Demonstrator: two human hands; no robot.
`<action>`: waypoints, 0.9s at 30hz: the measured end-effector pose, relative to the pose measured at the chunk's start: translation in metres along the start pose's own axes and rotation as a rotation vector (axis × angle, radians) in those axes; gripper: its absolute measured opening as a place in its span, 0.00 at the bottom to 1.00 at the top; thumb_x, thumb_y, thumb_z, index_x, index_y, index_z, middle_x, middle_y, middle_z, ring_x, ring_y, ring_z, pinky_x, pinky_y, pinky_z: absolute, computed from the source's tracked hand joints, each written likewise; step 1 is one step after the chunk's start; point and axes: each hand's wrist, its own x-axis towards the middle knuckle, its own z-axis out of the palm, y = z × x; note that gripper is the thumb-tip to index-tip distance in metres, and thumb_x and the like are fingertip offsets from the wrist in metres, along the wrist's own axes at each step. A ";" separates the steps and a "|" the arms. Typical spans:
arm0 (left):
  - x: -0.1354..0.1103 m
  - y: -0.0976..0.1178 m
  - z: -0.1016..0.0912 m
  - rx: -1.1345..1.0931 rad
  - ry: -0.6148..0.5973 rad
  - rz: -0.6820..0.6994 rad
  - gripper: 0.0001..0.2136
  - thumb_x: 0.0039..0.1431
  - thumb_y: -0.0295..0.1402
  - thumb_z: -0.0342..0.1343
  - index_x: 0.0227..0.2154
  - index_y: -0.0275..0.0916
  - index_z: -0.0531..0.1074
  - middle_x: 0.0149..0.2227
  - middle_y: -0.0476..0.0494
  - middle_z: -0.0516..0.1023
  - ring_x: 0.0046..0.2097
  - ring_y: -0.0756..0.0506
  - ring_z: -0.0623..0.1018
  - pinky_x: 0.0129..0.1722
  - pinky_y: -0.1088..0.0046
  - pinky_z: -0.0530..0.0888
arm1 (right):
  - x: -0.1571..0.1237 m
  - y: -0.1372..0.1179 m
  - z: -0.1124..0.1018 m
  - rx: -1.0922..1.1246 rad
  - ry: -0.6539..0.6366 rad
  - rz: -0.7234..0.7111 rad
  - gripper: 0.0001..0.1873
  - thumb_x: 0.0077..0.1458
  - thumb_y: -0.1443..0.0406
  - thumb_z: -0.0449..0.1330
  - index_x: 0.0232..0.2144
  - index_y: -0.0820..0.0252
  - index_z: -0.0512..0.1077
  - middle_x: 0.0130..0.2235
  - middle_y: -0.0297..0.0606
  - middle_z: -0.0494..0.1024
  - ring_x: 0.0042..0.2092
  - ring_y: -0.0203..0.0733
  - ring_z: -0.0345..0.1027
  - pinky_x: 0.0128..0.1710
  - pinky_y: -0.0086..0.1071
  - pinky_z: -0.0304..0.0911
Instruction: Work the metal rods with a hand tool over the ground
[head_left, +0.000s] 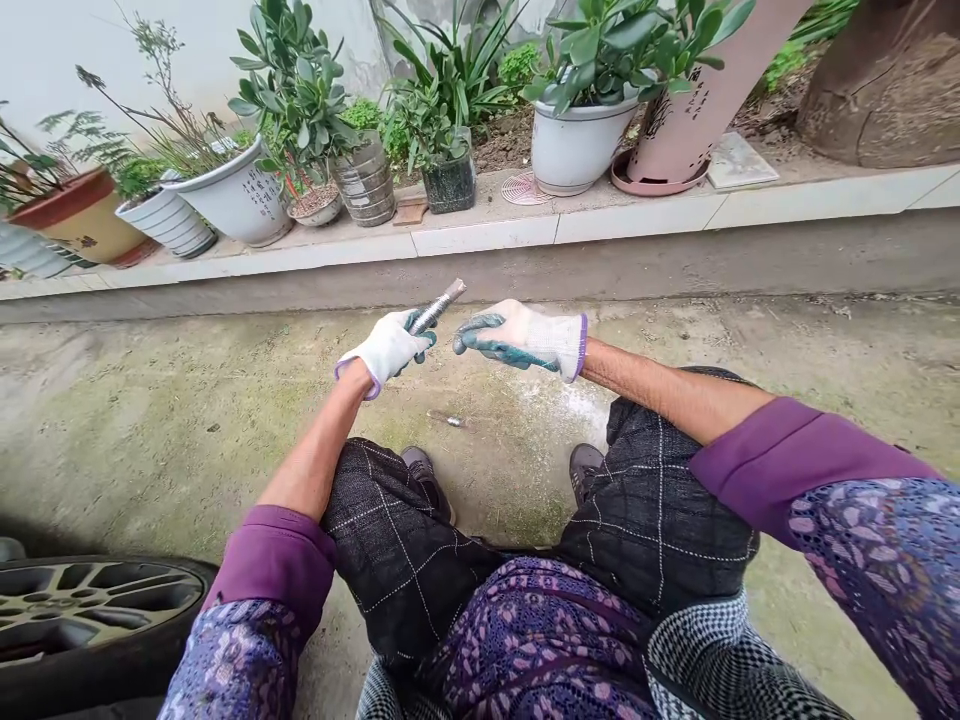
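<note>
My left hand [394, 343], in a white glove with a teal palm and purple cuff, is closed around a silvery ridged rod [433, 313]. The rod tilts up to the right and ends in a dull, brownish flat tip; its exact kind is not clear. My right hand [510, 335], gloved the same way, hovers just right of the rod without touching it. Its fingers are loosely bent, with nothing visible in them. On the concrete below both hands lies a small, thin piece with a shiny silver end [454, 421], too small to name.
A tiled ledge [487, 237] runs across the back, bearing several potted plants, among them a white pot [577, 150] and a tall pink pot [671, 135]. White powder [574, 405] marks the concrete floor [187, 400]. A car wheel [97, 610] is at lower left.
</note>
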 end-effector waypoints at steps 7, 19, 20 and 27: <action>0.030 0.015 0.043 0.791 -0.115 0.134 0.09 0.56 0.33 0.54 0.35 0.36 0.78 0.31 0.35 0.79 0.35 0.39 0.79 0.35 0.69 0.71 | 0.005 0.003 -0.023 -0.671 0.228 -0.223 0.11 0.57 0.66 0.56 0.34 0.62 0.78 0.28 0.34 0.74 0.28 0.33 0.59 0.29 0.29 0.54; -0.012 0.029 0.036 -0.066 -0.077 0.144 0.02 0.45 0.30 0.62 0.23 0.40 0.74 0.17 0.52 0.67 0.22 0.51 0.67 0.23 0.77 0.63 | 0.050 0.039 -0.050 -0.680 0.177 -0.069 0.12 0.52 0.70 0.55 0.34 0.63 0.79 0.31 0.35 0.78 0.30 0.33 0.64 0.29 0.26 0.56; -0.014 0.026 0.030 -0.126 -0.047 0.113 0.02 0.46 0.30 0.62 0.25 0.40 0.75 0.17 0.52 0.67 0.20 0.52 0.65 0.21 0.77 0.62 | 0.049 0.039 -0.043 -0.692 0.179 -0.052 0.12 0.52 0.69 0.55 0.33 0.63 0.79 0.29 0.34 0.78 0.28 0.34 0.63 0.28 0.27 0.56; -0.020 0.007 0.011 -0.360 0.061 0.003 0.14 0.46 0.32 0.61 0.38 0.38 0.78 0.16 0.53 0.66 0.16 0.55 0.60 0.15 0.79 0.58 | 0.024 0.034 0.009 -0.762 0.002 -0.154 0.12 0.58 0.64 0.54 0.36 0.55 0.78 0.32 0.32 0.79 0.30 0.36 0.65 0.29 0.28 0.55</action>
